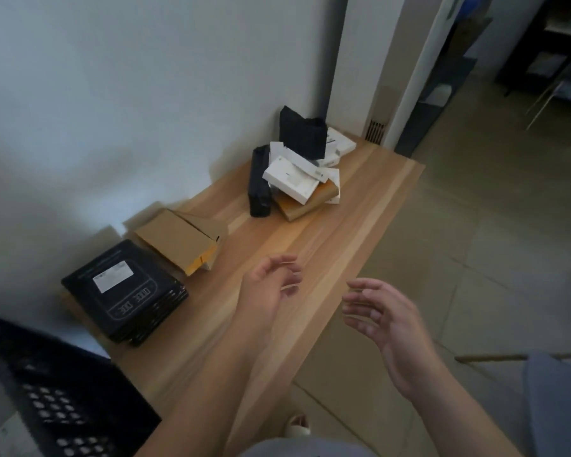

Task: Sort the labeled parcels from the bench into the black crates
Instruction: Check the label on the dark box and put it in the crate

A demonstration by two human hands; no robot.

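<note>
Both hands empty, fingers loosely spread: left hand (271,282), right hand (381,315). Nearest the black crate (63,400): black mailer stack (126,291). Grab top one, read label first.

Pale grey wall (112,94), beige tiled floor (475,242), dim doorway (442,77) at far right.

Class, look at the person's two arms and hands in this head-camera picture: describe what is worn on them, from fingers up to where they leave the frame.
Both the left hand and the right hand are bare: no gloves, rings, watch or bands show. Both forearms are uncovered as far as the frame shows, with no sleeve on them. Grey clothing shows at the bottom edge.
</note>
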